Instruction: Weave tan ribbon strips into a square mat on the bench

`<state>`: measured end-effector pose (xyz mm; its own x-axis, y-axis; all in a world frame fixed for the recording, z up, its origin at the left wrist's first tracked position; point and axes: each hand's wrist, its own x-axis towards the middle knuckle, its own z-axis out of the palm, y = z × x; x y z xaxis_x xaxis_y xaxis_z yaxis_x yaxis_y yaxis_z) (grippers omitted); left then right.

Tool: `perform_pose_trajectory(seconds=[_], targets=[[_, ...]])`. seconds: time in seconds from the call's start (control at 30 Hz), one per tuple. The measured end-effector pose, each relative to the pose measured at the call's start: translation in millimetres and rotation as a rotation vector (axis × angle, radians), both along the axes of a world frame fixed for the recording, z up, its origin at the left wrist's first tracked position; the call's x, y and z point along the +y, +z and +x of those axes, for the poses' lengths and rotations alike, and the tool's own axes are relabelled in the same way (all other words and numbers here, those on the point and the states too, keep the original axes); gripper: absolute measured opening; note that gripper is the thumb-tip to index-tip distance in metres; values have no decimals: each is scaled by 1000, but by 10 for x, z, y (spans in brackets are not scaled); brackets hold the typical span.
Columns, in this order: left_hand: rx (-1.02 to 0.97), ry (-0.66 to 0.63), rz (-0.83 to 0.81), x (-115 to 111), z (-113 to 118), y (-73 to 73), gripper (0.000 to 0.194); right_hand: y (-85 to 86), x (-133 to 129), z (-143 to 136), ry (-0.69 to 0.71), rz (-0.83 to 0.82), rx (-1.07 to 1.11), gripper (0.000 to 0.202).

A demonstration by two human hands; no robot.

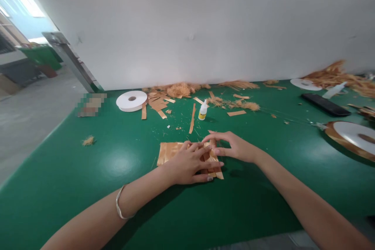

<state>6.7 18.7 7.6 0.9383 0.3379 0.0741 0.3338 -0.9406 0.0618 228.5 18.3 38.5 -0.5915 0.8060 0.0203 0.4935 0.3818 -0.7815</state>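
Note:
A small mat of shiny golden-tan ribbon strips point(167, 152) lies on the green table in front of me, its right part made of crossing strips. My left hand point(191, 164) rests on it palm down with the fingers spread, covering much of its middle. At the mat's upper right edge, my right hand point(231, 146) has thumb and forefinger curled around the end of a ribbon strip point(212, 143). Just beyond the hands stands a small white glue bottle point(202, 111) with a yellow label.
Cut ribbon pieces point(158, 103) and frayed fibres point(181, 89) lie along the white partition point(187, 35). A white reel point(131, 100) is at the back left. On the right are a ribbon roll point(356, 136), a black phone-like slab point(325, 104) and a translucent bottle point(334, 90).

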Motion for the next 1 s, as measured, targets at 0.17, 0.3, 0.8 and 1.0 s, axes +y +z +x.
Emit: perform_pose_trajectory(seconds=[0.17,0.3,0.8,1.0], targets=[[-5,-4,26,0,5,4,51,-15,2,-3,-37,56,30,45],[-12,-5,38,-1,3,-3,51,-72,22,22,-100,240,-73,51],[-37,10,1,-3,-4,-13,59,-98,3,69,87,-203,381,69],[-67,48,-68,-3,-9,-25,72,-90,-21,58,225,-361,633,63]])
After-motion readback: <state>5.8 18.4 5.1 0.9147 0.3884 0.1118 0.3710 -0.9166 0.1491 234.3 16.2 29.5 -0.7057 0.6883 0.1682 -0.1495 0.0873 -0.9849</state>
